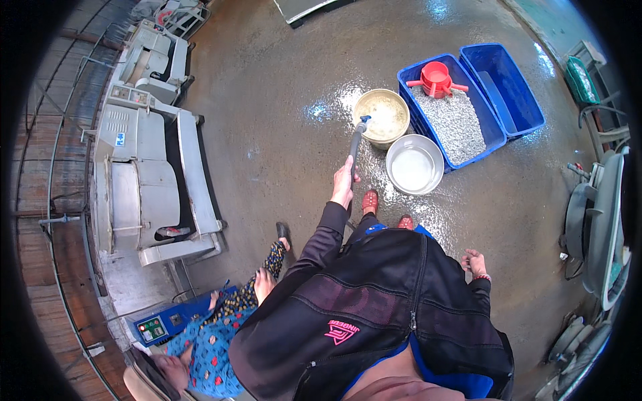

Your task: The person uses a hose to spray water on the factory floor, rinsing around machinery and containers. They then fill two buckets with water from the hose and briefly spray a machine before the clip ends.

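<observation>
My left hand (343,182) is wrapped round a grey hose (354,148) with a blue valve (364,119) at its end. The valve end hangs over a beige bucket (361,99) of pale, cloudy liquid. Touching or close beside that bucket is a round metal pan (428,182) with whitish contents. My right hand (475,262) hangs at my side with loosely bent fingers and holds nothing.
Right of the buckets, a blue crate (493,144) holds small silvery pieces, with red plastic containers (436,79) on top. A second blue crate (503,87) adjoins it. Grey machines (137,194) line the left. A person in blue patterned clothes (217,347) is close at my left. The floor (281,134) is wet.
</observation>
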### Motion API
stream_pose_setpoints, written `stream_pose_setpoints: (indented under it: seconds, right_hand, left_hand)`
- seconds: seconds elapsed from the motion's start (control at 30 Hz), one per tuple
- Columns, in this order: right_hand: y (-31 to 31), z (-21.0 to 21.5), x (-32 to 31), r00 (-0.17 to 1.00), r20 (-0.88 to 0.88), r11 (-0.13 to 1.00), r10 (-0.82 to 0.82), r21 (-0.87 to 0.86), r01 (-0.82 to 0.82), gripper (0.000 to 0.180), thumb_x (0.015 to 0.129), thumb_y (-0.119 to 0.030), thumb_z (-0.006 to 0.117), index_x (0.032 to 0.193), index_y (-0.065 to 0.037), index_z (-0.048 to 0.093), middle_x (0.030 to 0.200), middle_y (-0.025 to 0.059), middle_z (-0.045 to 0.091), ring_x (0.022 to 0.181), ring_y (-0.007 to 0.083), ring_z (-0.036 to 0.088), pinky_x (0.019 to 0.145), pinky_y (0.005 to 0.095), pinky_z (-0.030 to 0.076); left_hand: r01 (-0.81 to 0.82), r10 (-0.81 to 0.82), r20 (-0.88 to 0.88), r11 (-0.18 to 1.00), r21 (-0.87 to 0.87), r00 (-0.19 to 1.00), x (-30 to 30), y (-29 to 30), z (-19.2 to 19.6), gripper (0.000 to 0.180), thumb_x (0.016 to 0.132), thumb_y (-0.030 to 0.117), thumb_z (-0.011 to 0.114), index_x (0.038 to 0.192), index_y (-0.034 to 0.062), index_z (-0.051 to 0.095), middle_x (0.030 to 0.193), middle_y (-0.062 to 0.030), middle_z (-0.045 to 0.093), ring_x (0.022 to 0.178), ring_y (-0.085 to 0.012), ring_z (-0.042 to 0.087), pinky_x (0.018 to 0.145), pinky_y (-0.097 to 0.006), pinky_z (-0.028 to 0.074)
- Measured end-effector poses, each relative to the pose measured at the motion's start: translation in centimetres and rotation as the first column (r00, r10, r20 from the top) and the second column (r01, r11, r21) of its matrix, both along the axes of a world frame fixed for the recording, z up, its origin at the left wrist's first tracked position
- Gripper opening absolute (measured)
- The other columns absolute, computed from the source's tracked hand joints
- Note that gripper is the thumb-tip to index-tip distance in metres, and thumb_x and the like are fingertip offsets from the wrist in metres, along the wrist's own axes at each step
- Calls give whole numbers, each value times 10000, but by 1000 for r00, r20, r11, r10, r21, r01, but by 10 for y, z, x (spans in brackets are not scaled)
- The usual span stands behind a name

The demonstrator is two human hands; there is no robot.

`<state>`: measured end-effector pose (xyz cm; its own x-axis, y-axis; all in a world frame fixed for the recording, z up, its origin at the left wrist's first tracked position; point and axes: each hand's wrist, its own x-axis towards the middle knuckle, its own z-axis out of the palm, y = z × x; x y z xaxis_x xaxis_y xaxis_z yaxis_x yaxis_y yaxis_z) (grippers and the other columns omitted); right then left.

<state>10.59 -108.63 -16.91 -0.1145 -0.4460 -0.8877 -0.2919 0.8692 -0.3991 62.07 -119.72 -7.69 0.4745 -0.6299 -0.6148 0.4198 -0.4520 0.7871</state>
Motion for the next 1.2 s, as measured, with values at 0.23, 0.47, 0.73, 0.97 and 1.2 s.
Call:
stream_pose_setpoints:
  seconds: [0.23, 0.47, 0.73, 0.97, 1.2]
  right_hand:
    - [63, -51, -1, 992, 46, 986, 117, -127, -111, 309, 782, -43, 454, 1044, -45, 618, 793, 54, 634, 626, 149, 581, 562, 285, 467]
    - [104, -71, 2, 994, -56, 994, 95, -56, -98, 283, 782, -56, 481, 1014, -20, 638, 806, 83, 639, 619, 166, 582, 599, 306, 489]
    - [27, 2, 25, 999, -13, 998, 49, 51, -48, 308, 852, -108, 438, 1140, -77, 544, 789, 24, 596, 585, 105, 539, 495, 275, 448]
    - [6, -1, 46, 996, 40, 997, 78, -6, -78, 323, 843, -93, 424, 1145, -89, 540, 808, 18, 592, 594, 102, 543, 506, 262, 437]
    - [47, -48, 27, 996, 77, 999, 39, 0, -39, 348, 792, -54, 432, 1100, -105, 585, 807, 25, 614, 583, 112, 537, 515, 274, 428]
  left_hand:
    - [-30, 30, 9, 1000, 4, 999, -10, -13, -3, 441, 828, 469, 570, 790, 30, 566, 540, -6, 476, 469, -108, 474, 480, -253, 442]
    - [8, -9, -27, 1000, -22, 1000, 0, -17, -4, 433, 828, 466, 572, 784, 35, 560, 548, -3, 476, 472, -105, 472, 482, -248, 443]
    - [37, -38, -62, 999, -25, 997, 15, -14, -9, 429, 831, 457, 570, 785, 31, 552, 557, -2, 475, 474, -99, 467, 477, -248, 445]
    - [4, -8, -102, 999, -40, 995, 18, -17, -9, 427, 829, 447, 580, 795, 22, 546, 565, -2, 467, 472, -99, 464, 474, -252, 445]
    - [20, -25, -109, 999, -48, 994, 15, -18, -8, 422, 826, 442, 587, 790, 24, 547, 572, -7, 466, 470, -98, 458, 474, -249, 441]
